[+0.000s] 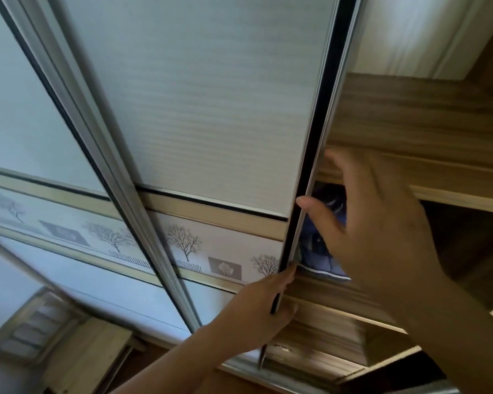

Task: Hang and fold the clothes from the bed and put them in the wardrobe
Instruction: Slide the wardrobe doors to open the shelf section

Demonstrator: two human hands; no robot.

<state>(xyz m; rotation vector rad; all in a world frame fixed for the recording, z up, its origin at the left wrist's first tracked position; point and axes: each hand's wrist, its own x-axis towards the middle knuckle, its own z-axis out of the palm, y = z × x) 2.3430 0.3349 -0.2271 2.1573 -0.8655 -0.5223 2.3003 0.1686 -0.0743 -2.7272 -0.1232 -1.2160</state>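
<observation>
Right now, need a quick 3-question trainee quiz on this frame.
1. True or false: the left hand and the right hand both grip the edge of the sliding door.
2. The cloth seen inside the wardrobe is: A red, B blue, C yellow.
3. Fill in: on the door edge, the right hand sits ____ the left hand.
Key: 1 true; 2 B; 3 above.
</observation>
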